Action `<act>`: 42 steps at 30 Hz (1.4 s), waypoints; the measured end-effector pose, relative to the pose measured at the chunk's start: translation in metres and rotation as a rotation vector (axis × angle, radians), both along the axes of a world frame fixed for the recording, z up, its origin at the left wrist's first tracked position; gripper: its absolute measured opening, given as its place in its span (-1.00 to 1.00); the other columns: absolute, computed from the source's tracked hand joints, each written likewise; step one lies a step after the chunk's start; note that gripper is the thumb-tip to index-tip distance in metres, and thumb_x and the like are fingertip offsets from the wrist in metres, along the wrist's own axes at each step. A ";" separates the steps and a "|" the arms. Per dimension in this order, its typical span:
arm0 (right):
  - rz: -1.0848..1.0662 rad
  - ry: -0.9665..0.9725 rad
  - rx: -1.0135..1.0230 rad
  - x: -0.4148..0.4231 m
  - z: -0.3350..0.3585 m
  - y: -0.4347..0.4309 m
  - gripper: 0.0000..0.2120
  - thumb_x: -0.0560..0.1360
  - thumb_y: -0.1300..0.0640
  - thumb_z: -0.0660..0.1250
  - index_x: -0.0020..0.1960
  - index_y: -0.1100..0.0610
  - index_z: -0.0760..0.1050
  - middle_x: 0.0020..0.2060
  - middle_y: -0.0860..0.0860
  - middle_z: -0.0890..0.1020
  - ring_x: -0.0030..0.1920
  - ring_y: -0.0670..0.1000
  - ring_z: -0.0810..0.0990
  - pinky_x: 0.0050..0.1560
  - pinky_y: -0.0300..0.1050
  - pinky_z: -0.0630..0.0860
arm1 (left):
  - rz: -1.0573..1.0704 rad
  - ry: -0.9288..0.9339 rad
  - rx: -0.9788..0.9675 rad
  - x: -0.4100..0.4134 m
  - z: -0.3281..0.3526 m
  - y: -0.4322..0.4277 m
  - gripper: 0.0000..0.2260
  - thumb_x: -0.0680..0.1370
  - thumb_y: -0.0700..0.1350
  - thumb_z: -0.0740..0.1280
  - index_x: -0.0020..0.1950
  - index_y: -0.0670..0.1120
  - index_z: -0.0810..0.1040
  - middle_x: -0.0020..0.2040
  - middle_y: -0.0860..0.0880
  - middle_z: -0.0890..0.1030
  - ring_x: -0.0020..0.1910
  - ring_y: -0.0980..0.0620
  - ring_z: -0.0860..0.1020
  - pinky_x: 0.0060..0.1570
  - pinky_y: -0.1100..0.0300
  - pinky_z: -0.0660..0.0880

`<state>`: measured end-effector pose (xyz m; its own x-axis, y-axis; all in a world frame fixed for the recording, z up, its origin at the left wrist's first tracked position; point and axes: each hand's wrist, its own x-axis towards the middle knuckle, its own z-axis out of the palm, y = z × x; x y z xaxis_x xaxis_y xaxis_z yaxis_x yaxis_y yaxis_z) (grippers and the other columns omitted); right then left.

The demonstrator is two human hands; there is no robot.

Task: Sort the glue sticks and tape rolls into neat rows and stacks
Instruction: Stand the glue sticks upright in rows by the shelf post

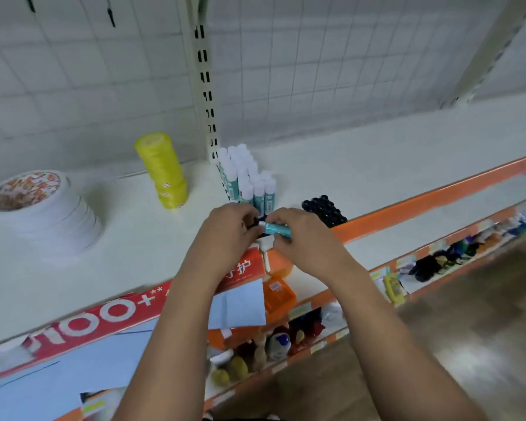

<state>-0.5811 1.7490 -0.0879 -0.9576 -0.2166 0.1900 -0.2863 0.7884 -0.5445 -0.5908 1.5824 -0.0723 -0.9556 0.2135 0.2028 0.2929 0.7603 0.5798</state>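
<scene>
I hold the teal plastic glue stick (pixel 277 229) crosswise, long axis left-to-right, just in front of the upright cluster of white-capped glue sticks (pixel 243 177), my right hand (pixel 298 238) keeping a pinching grip on its barrel and my left hand (pixel 228 227) pinching its other end, so it needs tipping upright.

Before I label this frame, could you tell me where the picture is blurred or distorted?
Head view: the floor and lower shelf goods at right smear with motion blur; the wide lens bends the wall grid and upright post; the standing glue sticks and teal glue stick stay comparatively sharp.
</scene>
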 end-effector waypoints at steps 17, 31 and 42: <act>-0.106 0.025 -0.313 -0.040 0.006 0.020 -0.84 0.42 0.13 0.47 -0.02 0.09 0.57 -0.20 -0.07 0.64 -0.20 -0.19 0.61 -0.16 -0.50 0.46 | 0.115 0.058 -0.098 -0.006 -0.013 0.024 -0.88 0.49 -0.14 0.40 -0.02 -0.05 0.70 -0.06 -0.04 0.66 -0.05 -0.06 0.58 -0.05 0.04 0.51; -0.125 0.097 -0.250 -0.040 -0.010 0.007 -0.84 0.44 0.21 0.43 0.01 0.22 0.58 -0.19 0.04 0.65 -0.17 -0.04 0.60 -0.06 -0.31 0.51 | 0.094 -0.005 -0.086 -0.009 -0.014 0.024 -0.89 0.50 -0.15 0.40 -0.05 -0.04 0.73 -0.05 -0.04 0.62 -0.05 -0.04 0.55 -0.04 0.01 0.49; -0.164 0.091 -0.255 -0.036 -0.016 0.002 -0.83 0.46 0.20 0.44 0.03 0.23 0.57 -0.17 0.06 0.64 -0.17 -0.04 0.59 -0.11 -0.30 0.50 | 0.078 0.011 -0.092 -0.008 -0.016 0.024 -0.88 0.51 -0.16 0.38 -0.07 -0.08 0.72 -0.06 -0.06 0.61 -0.04 -0.05 0.55 -0.03 0.02 0.48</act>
<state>-0.6173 1.7505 -0.1038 -0.9523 0.0047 0.3051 -0.2238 0.6690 -0.7087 -0.5987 1.6063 -0.0878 -0.9678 0.1572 0.1968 0.2374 0.8308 0.5034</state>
